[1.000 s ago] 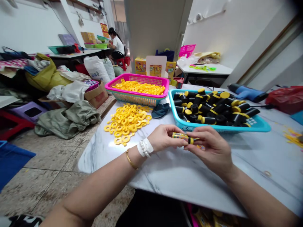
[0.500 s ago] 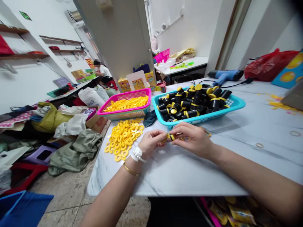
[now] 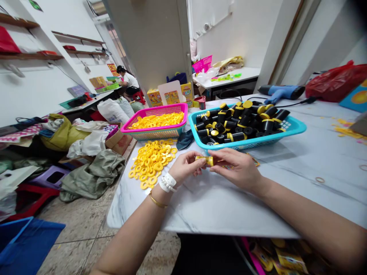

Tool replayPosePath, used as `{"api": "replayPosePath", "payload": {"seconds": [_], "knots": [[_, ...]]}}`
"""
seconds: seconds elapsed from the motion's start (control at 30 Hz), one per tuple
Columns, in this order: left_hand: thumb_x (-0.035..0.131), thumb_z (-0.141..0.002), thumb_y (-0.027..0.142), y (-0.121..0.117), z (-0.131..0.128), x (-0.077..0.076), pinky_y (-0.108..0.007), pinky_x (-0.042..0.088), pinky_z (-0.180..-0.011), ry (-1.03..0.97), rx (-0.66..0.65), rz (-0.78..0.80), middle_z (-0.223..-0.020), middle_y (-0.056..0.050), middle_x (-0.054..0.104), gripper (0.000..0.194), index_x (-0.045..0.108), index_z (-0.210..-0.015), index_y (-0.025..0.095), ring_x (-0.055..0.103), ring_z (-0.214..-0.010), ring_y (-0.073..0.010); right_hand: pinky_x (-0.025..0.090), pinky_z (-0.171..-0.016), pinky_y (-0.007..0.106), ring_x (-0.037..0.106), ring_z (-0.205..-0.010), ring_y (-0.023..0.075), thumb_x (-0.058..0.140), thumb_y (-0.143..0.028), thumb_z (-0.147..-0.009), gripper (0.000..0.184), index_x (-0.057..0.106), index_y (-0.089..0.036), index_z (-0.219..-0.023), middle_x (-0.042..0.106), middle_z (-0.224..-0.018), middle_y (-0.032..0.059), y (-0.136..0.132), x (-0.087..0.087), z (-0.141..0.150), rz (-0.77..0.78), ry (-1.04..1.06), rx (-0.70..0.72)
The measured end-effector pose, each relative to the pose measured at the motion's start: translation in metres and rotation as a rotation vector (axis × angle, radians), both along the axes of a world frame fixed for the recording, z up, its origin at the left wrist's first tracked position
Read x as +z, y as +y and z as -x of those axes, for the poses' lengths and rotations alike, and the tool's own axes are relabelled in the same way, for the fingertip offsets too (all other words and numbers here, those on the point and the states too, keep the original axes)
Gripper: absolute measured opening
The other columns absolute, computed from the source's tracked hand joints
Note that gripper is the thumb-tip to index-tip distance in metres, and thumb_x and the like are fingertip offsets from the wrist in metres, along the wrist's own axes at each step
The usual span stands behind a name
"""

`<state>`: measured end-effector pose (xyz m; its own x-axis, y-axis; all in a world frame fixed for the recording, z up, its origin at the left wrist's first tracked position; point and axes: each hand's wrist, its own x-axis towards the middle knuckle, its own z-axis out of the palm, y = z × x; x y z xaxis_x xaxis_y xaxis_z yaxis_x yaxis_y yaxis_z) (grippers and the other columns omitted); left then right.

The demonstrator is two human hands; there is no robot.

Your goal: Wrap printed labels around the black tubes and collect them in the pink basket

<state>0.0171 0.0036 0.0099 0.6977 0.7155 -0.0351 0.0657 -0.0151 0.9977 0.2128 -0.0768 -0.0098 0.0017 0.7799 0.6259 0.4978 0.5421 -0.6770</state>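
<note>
My left hand [image 3: 187, 167] pinches a small yellow tube [image 3: 205, 160] with a dark printed wrap, between thumb and fingers. At the tube's right end, the thumb and fingertips of my right hand [image 3: 236, 166] close around its yellow cap. Just behind my hands stands a blue plastic basket [image 3: 295, 128] heaped with black tubes [image 3: 237, 122] that have yellow caps. Beside my left hand lies a loose pile of yellow rings [image 3: 153, 160]. Partly hidden under my right hand is a flat, colourful printed piece [image 3: 254, 160].
A pink-rimmed basket [image 3: 124, 130] holds more yellow rings. A dark cloth [image 3: 185, 140] lies between the baskets. A blue heat gun [image 3: 279, 93] and red bag [image 3: 334, 80] are at back right. Rubber bands lie on the marble-patterned table [image 3: 229, 214]. Another person [image 3: 129, 82] sits far left.
The tube in my hands has turned, showing its yellow printed side instead of a black band. My hands stay close together, and the whole view has shifted slightly.
</note>
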Motion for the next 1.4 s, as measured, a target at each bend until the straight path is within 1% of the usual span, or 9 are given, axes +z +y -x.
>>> {"api": "replayPosePath", "payload": {"seconds": [0.1,0.2,0.3,0.37,0.57,0.67,0.9,1.17,1.4], "knots": [[0.077,-0.079,0.044,-0.002,-0.001,-0.002,-0.024,0.049,-0.064,-0.067,-0.025,-0.094,-0.084,-0.006,0.070,0.039,0.064,-0.097,0.013,0.061,-0.066,-0.0114,0.066,-0.080,0.035,0.075,-0.081,0.0196,0.080,-0.026,-0.076,0.036,0.073,-0.021,-0.110,0.077,-0.095,0.0055,-0.005,0.001,0.004,0.127,0.117,-0.020],[0.073,-0.083,0.038,-0.005,0.000,0.000,-0.029,0.051,-0.077,-0.046,-0.020,-0.390,-0.097,-0.009,0.071,0.034,0.066,-0.106,0.014,0.064,-0.082,-0.0158,0.065,-0.078,0.036,0.076,-0.076,0.0207,0.082,-0.032,-0.073,0.025,0.076,-0.019,-0.093,0.079,-0.089,0.0062,-0.008,0.005,0.008,0.302,0.303,-0.011],[0.068,-0.087,0.035,-0.007,0.003,0.005,-0.030,0.049,-0.079,0.052,-0.020,-0.684,-0.100,-0.009,0.072,0.029,0.068,-0.108,0.015,0.063,-0.082,-0.0164,0.065,-0.073,0.038,0.076,-0.070,0.0217,0.084,-0.038,-0.068,0.030,0.075,-0.016,-0.087,0.078,-0.078,0.0066,-0.008,0.008,0.010,0.522,0.516,0.064],[0.069,-0.086,0.037,-0.006,0.003,0.007,-0.030,0.049,-0.077,0.076,-0.017,-0.733,-0.097,-0.008,0.073,0.028,0.069,-0.105,0.016,0.062,-0.079,-0.0158,0.065,-0.072,0.038,0.075,-0.068,0.0215,0.085,-0.039,-0.067,0.032,0.075,-0.015,-0.086,0.078,-0.075,0.0065,-0.006,0.009,0.009,0.583,0.570,0.112],[0.061,-0.086,0.061,-0.001,-0.001,-0.004,-0.023,0.043,-0.053,0.057,0.012,-0.184,-0.067,-0.002,0.064,0.051,0.060,-0.104,0.014,0.057,-0.056,-0.0122,0.063,-0.075,0.034,0.073,-0.088,0.0211,0.079,-0.025,-0.076,0.017,0.076,-0.022,-0.093,0.077,-0.097,0.0077,-0.002,0.001,0.004,0.051,0.149,0.020],[0.065,-0.083,0.062,-0.002,-0.003,-0.006,-0.021,0.041,-0.052,0.043,-0.023,-0.085,-0.066,0.000,0.060,0.049,0.060,-0.092,0.013,0.052,-0.054,-0.0088,0.063,-0.070,0.031,0.072,-0.083,0.0194,0.078,-0.022,-0.078,0.016,0.077,-0.023,-0.094,0.076,-0.093,0.0066,-0.004,-0.002,0.005,-0.057,0.046,-0.019],[0.070,-0.084,0.051,-0.012,-0.007,-0.003,-0.025,0.048,-0.071,-0.062,0.047,-0.297,-0.093,-0.006,0.067,0.041,0.065,-0.102,0.015,0.058,-0.075,-0.0121,0.065,-0.078,0.038,0.075,-0.083,0.0217,0.077,-0.036,-0.080,0.027,0.074,-0.019,-0.101,0.077,-0.096,0.0080,-0.006,-0.009,0.011,0.234,0.277,-0.047],[0.064,-0.080,0.069,-0.007,-0.006,-0.005,-0.017,0.032,-0.043,-0.064,-0.007,0.058,-0.056,0.005,0.052,0.054,0.053,-0.084,0.016,0.045,-0.044,-0.0058,0.066,-0.073,0.038,0.075,-0.073,0.0196,0.082,-0.041,-0.075,0.044,0.071,-0.020,-0.112,0.077,-0.091,0.0057,-0.001,0.005,-0.001,0.501,0.483,0.307],[0.059,-0.077,0.078,-0.010,-0.009,-0.009,-0.016,0.033,-0.036,-0.022,-0.053,0.197,-0.050,0.004,0.055,0.063,0.058,-0.086,0.015,0.046,-0.037,-0.0067,0.068,-0.071,0.037,0.074,-0.082,0.0201,0.087,-0.037,-0.069,0.029,0.080,-0.024,-0.095,0.074,-0.102,0.0054,-0.004,0.006,0.001,0.472,0.529,0.259]]}}
